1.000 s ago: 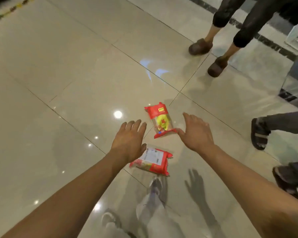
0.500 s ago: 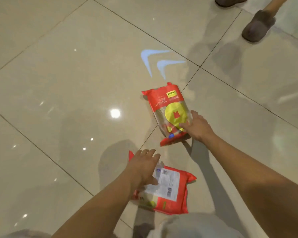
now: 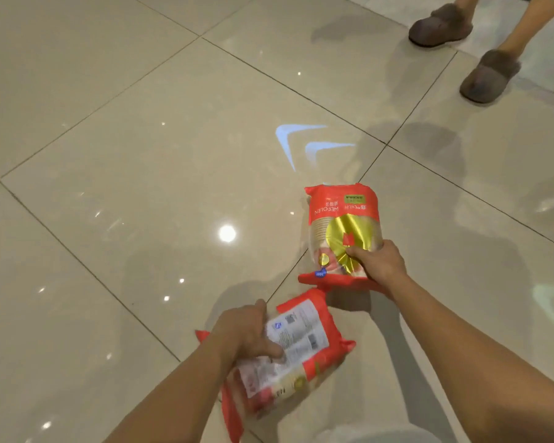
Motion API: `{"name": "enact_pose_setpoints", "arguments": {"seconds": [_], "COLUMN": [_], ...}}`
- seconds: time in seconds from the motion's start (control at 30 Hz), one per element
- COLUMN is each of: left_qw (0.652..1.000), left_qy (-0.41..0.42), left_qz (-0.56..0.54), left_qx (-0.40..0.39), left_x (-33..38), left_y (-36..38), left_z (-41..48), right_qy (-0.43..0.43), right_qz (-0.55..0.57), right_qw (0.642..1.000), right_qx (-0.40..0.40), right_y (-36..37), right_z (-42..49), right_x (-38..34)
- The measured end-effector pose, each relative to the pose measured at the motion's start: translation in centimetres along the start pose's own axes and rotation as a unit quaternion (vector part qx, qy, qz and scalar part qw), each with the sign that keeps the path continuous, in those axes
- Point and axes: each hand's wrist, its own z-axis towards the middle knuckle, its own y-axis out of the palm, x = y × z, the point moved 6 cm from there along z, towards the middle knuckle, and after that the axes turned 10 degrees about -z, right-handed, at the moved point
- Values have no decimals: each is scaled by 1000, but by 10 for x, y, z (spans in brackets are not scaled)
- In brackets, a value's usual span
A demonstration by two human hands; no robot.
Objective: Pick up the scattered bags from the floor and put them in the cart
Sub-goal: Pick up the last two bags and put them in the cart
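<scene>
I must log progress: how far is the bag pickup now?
Done: nothing is in a cart; none is in view. In hand: left hand grips the red plastic bag with white label; right hand grips the red bag with gold circle. Left: lifting and carting both.

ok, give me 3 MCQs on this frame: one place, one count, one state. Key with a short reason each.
1. Where is the bag with the gold disc relative to the bag with the white label?
A. farther from the wearer
B. underneath it
C. left of it

2. How many red bags are in view?
A. one
B. two
C. four

3. What is the right hand doing?
A. hanging free
B. lying flat on the floor
C. closed in a grip on the gold-disc bag's lower end

Key: 1 A, it sits higher in the view, beyond the label bag held by the left hand. 2 B, only those two show. 3 C, its fingers wrap the bag's edge.
</scene>
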Motion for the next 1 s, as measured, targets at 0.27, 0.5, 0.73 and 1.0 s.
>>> {"name": "enact_pose_setpoints", "arguments": {"seconds": [0.27, 0.5, 0.73, 1.0], "left_qw": [886, 697, 603, 414], "left_qy": [-150, -68, -16, -60], "left_qz": [-363, -585, -592, -607], "left_qx": [246, 408, 535, 676], "left_x": [-58, 2, 41, 35], "left_y": [-129, -263, -299, -176], "left_z": [-288, -598, -833, -1054], "right_qy": [-97, -197, -332, -483], "right_qz": [61, 102, 96, 56], "right_qw": [993, 973, 931, 840], "right_qx": [10, -61, -115, -240], "right_y": [-167, -307, -375, -359], "right_z": [-219, -475, -661, -847], "right_x": [-133, -284, -377, -401]}}
